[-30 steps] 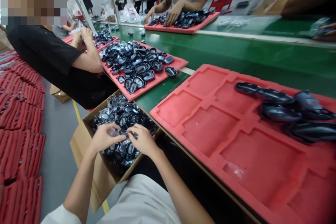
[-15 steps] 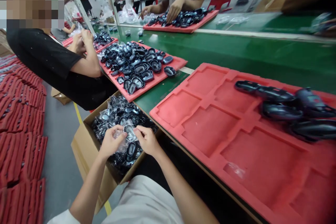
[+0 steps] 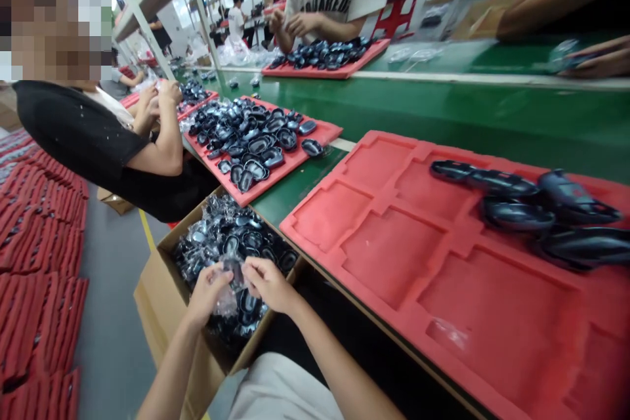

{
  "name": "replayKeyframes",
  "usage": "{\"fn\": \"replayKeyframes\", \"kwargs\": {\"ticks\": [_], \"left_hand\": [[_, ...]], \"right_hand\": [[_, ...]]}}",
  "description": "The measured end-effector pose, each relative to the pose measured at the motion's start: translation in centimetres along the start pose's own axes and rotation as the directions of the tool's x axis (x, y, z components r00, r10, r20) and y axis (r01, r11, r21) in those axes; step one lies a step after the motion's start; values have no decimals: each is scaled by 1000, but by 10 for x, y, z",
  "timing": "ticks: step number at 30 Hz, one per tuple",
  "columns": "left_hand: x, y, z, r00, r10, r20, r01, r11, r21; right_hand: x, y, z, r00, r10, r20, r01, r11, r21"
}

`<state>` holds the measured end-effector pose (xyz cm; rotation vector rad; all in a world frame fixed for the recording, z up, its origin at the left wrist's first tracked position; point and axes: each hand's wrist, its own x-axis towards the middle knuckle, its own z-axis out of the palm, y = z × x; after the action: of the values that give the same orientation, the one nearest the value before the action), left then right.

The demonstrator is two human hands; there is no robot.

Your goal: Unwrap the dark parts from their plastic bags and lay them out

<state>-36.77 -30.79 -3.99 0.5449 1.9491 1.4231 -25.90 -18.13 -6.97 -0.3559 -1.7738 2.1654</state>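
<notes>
Over the open cardboard box (image 3: 295, 270), my left hand (image 3: 212, 285) and my right hand (image 3: 268, 281) hold a dark oval plastic shell in a clear bag (image 3: 234, 273) between them. Left thumb and fingers pinch the bag from one side; the right fingers are closed on its other edge. Loose clear film hangs below the left fingers. Under both hands the box is full of dark shiny plastic shells (image 3: 249, 305), many in clear wrapping. Finger overlap and blur hide the exact grip.
A red foam tray (image 3: 315, 210) with recesses lies right, several dark shells (image 3: 516, 213) at its far side. Another red tray (image 3: 319, 134) carries heaped shells on the green bench (image 3: 408, 105). A co-worker (image 3: 83, 131) sits left; others work across. Stacked red trays (image 3: 44, 262) stand on the floor.
My hands stay together over the box, and the wrapped shell between them has turned to a darker face. The view has tilted up slightly. Across the bench, a co-worker's hands have lifted off the shells.
</notes>
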Motion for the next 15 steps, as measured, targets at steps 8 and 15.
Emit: {"fn": "replayKeyframes", "kwargs": {"ticks": [8, 15], "left_hand": [[14, -14, 10, 996, 69, -51, -65, 995, 82], [15, -19, 7, 992, 112, 54, -121, 974, 193]], "right_hand": [[4, -3, -14, 897, -277, -345, 157, 929, -336], [-1, 9, -20, 882, -321, -345, 19, 756, -654]]}}
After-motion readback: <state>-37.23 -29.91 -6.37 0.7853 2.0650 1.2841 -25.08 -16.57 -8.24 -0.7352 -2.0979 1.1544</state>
